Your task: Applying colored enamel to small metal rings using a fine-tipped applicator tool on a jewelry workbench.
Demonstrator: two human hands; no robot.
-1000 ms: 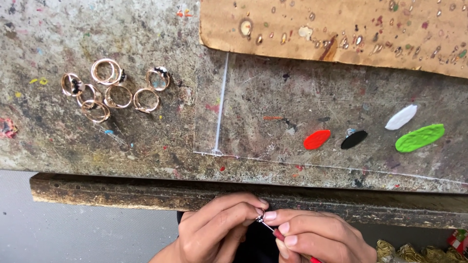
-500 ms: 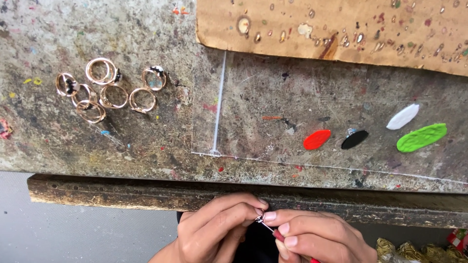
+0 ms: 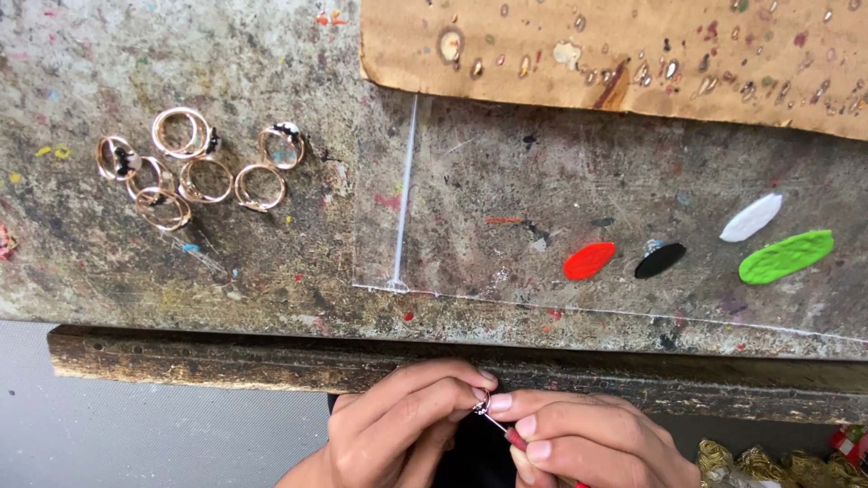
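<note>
Ring [image 3: 481, 402] between left hand [image 3: 398, 434] fingers

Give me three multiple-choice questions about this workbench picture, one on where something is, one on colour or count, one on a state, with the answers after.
1. Where do the gold rings lie on the bench?
A. upper left
B. beside the green blob
C. on the cardboard

2. How many paint blobs sit at the right?
A. two
B. four
C. six

3. What is the right hand doing?
A. resting flat on the bench
B. holding a thin red-handled tool
C. hanging empty

Answers: 1 A, the rings cluster far left of the paint. 2 B: red, black, white, green. 3 B, its tip meets a small ring pinched in the left hand.
</note>
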